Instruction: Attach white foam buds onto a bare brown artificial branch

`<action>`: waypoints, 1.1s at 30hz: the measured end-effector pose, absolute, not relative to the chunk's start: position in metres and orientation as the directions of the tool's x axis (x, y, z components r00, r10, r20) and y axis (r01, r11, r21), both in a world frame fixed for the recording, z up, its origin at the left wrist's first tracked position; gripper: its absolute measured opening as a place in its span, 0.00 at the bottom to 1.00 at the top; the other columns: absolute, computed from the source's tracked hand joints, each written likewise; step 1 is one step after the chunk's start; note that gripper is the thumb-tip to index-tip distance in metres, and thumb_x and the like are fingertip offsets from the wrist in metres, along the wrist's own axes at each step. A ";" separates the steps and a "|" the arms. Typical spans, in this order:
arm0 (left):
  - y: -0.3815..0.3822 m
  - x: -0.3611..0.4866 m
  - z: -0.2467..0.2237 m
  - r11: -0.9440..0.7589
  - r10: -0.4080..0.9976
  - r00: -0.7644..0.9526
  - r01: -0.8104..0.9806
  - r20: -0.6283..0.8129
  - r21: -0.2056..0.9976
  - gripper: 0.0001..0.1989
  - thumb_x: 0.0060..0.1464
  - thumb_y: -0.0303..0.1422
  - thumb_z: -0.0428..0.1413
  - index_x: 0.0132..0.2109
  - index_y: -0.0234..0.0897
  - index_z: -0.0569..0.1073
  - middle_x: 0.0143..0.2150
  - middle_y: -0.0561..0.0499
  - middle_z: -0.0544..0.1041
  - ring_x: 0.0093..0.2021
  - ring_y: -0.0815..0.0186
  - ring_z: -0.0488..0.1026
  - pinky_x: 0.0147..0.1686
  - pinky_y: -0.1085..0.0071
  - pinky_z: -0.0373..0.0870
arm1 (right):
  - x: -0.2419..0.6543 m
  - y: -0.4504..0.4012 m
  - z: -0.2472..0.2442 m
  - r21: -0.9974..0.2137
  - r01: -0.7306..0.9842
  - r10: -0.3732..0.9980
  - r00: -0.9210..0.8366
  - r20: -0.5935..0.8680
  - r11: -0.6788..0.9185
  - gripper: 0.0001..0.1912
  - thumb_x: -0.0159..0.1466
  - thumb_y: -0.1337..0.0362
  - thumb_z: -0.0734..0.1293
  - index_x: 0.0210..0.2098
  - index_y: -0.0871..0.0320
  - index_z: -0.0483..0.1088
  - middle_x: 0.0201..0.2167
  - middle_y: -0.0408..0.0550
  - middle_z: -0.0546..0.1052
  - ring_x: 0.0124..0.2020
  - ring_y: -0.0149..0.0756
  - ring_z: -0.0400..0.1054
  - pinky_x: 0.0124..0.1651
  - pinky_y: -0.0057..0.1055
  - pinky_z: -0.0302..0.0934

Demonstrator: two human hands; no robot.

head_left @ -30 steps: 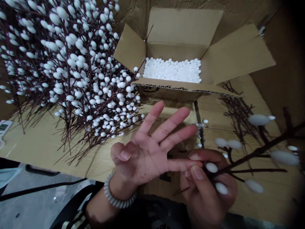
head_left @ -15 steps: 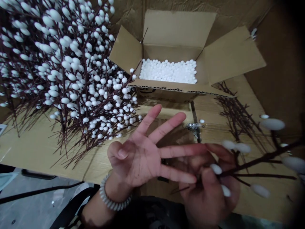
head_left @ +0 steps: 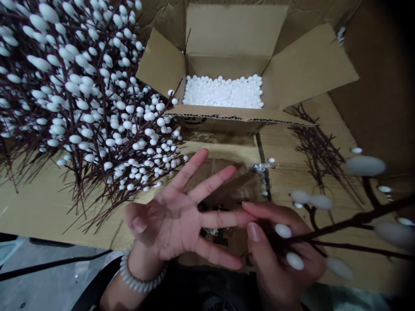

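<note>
My left hand [head_left: 181, 220] is palm up with its fingers spread and nothing lying in it; a pale coiled band circles the wrist. My right hand [head_left: 282, 255] holds a dark brown branch [head_left: 350, 222] with white oval berries, which extends to the right edge. Its thumb and index finger touch the tip of my left ring finger. Behind my hands, an open cardboard box [head_left: 223, 123] contains many small white balls [head_left: 223, 91].
A big heap of white-berried branches [head_left: 87, 95] fills the left side. Bare brown twigs [head_left: 317, 151] lie right of the box. Crumpled clear tape [head_left: 261, 168] and a few loose white balls are on the cardboard-covered surface [head_left: 35, 211].
My left hand has shifted left and slightly down. The thumb and index finger of my right hand have moved left to the left ring fingertip, with the branch still held.
</note>
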State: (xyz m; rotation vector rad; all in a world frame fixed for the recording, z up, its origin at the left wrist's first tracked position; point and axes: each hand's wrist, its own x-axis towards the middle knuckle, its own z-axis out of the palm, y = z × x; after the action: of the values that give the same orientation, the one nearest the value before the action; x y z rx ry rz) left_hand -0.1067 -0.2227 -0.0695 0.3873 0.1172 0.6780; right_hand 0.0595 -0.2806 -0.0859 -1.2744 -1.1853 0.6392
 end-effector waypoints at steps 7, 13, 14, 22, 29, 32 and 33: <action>-0.228 -0.108 -0.077 0.631 0.707 0.706 -0.655 0.038 0.416 0.47 0.43 0.60 0.53 0.69 0.67 0.46 0.74 0.52 0.54 0.61 0.35 0.68 0.36 0.52 0.78 | 0.063 -0.275 -0.079 -0.898 0.364 0.891 0.279 0.358 0.247 0.13 0.63 0.71 0.66 0.40 0.47 0.77 0.31 0.39 0.83 0.30 0.33 0.78 0.34 0.28 0.76; -0.227 -0.108 -0.080 0.601 0.697 0.717 -0.589 0.005 0.541 0.45 0.40 0.61 0.55 0.66 0.70 0.52 0.74 0.54 0.52 0.58 0.32 0.70 0.29 0.51 0.79 | 0.060 -0.278 -0.076 -0.941 0.220 0.919 0.244 0.309 0.257 0.12 0.64 0.68 0.67 0.43 0.46 0.77 0.33 0.40 0.83 0.29 0.34 0.78 0.31 0.29 0.76; -0.226 -0.108 -0.081 0.593 0.700 0.714 -0.584 0.003 0.554 0.45 0.40 0.59 0.56 0.66 0.70 0.52 0.74 0.54 0.53 0.57 0.33 0.71 0.28 0.53 0.79 | 0.059 -0.278 -0.075 -0.950 0.209 0.918 0.274 0.285 0.233 0.12 0.62 0.69 0.69 0.42 0.46 0.77 0.33 0.40 0.83 0.29 0.34 0.78 0.30 0.28 0.76; -0.222 -0.106 -0.084 0.550 0.703 0.711 -0.575 0.037 0.605 0.44 0.39 0.50 0.61 0.65 0.68 0.58 0.74 0.58 0.53 0.56 0.37 0.74 0.31 0.56 0.81 | 0.064 -0.279 -0.075 -0.979 -0.190 0.983 0.180 0.042 0.077 0.09 0.68 0.61 0.65 0.43 0.43 0.78 0.27 0.40 0.80 0.29 0.31 0.76 0.33 0.26 0.73; -0.221 -0.108 -0.085 0.478 0.704 0.708 -0.534 0.059 0.698 0.45 0.39 0.49 0.62 0.66 0.71 0.56 0.74 0.60 0.51 0.58 0.37 0.73 0.37 0.52 0.81 | 0.061 -0.274 -0.073 -0.926 -0.377 0.977 0.189 -0.099 -0.021 0.04 0.63 0.61 0.71 0.38 0.46 0.77 0.26 0.37 0.78 0.27 0.25 0.74 0.29 0.15 0.68; -0.222 -0.109 -0.085 0.484 0.687 0.719 -0.565 0.110 0.668 0.46 0.40 0.46 0.63 0.67 0.69 0.55 0.74 0.61 0.50 0.60 0.38 0.70 0.44 0.50 0.79 | 0.059 -0.275 -0.072 -0.926 -0.376 0.970 0.211 -0.124 -0.036 0.04 0.63 0.66 0.70 0.35 0.48 0.76 0.24 0.36 0.77 0.26 0.22 0.74 0.30 0.12 0.67; -0.222 -0.109 -0.085 0.491 0.680 0.722 -0.578 0.128 0.652 0.46 0.40 0.44 0.63 0.67 0.68 0.55 0.75 0.61 0.49 0.61 0.38 0.69 0.46 0.50 0.78 | 0.059 -0.275 -0.072 -0.927 -0.373 0.968 0.216 -0.124 -0.036 0.06 0.64 0.67 0.69 0.35 0.48 0.76 0.24 0.36 0.77 0.26 0.22 0.74 0.30 0.12 0.67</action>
State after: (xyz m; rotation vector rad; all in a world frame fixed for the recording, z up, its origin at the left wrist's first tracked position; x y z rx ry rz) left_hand -0.1091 -0.2218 -0.0852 0.7298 0.1545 0.7671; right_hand 0.0586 -0.2749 -0.0718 -1.0901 -0.7227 1.2458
